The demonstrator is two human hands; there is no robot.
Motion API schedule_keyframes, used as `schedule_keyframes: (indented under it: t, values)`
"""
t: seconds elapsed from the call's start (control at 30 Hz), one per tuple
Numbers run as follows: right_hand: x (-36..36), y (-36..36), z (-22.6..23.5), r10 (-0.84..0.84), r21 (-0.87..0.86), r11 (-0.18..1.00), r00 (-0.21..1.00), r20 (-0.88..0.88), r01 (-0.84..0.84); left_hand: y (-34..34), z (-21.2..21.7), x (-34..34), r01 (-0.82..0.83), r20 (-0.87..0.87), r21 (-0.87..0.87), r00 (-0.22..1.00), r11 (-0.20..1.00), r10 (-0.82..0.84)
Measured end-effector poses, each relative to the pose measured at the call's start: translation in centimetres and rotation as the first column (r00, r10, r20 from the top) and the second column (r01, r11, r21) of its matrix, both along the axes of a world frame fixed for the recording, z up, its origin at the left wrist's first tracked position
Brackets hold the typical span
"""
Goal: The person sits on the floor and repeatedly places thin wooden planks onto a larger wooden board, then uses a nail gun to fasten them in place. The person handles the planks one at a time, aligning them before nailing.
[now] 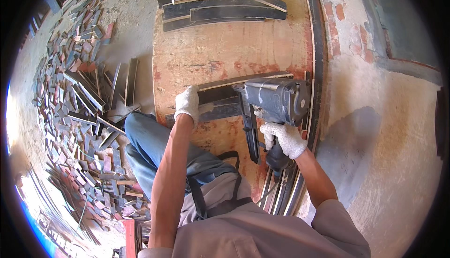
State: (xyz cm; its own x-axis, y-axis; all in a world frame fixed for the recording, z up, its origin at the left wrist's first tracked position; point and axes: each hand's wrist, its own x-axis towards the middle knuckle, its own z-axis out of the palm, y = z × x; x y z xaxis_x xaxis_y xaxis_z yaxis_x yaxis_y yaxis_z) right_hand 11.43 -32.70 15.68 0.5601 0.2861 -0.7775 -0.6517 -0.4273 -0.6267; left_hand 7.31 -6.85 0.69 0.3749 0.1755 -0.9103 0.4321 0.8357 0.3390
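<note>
My left hand [187, 102], in a white knit glove, is closed round the left end of a dark-faced wooden strip [216, 93] with a pale edge. A second dark strip [220, 110] lies just nearer to me on the plywood board [206, 52]. My right hand [286, 138], gloved likewise, is wrapped round the handle of a black and grey nail gun [276, 96]. The gun's nose sits over the strips, and its long magazine [251, 136] points back toward me. The gun's body hides the right part of the strips, so contact there cannot be told.
Several dark strips [225, 12] are stacked at the board's far end. Long strips [319, 61] run along its right edge, beside a worn wall [370, 117]. On the left, wood offcuts [89, 164] cover the floor, with longer pieces [86, 92] leaning among them. My bent leg [154, 141] rests by the board's left edge.
</note>
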Motion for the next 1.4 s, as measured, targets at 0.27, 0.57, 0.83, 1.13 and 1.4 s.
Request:
schedule_keyframes:
  t: [0.27,0.57,0.83,1.13,1.4]
  values:
    - [-0.2,0.9,0.9,0.05,0.011,0.999,0.998,0.049,-0.05,0.3,0.7,0.1,0.001,-0.023,0.003,1.0,1.0,-0.001]
    - [-2.5,1.9,-1.7,0.15,0.039,0.988,0.989,-0.016,-0.149,0.1,-2.3,-0.2,0.074,-0.015,-0.004,0.997,0.997,-0.074]
    - [-2.7,3.0,-0.6,0.163,0.021,0.986,0.986,0.038,-0.164,-0.3,-6.0,-0.2,0.117,-0.086,0.154,0.991,0.981,-0.105]
    - [-4.2,2.8,-3.1,0.291,-0.078,0.956,0.945,0.147,-0.283,-0.2,-5.7,0.0,0.115,-0.058,0.174,0.993,0.978,-0.106]
    - [-11.5,-1.9,-7.1,0.554,-0.428,0.827,0.656,0.513,-0.364,6.9,-2.7,-4.7,0.074,0.047,0.494,0.993,0.866,-0.112]
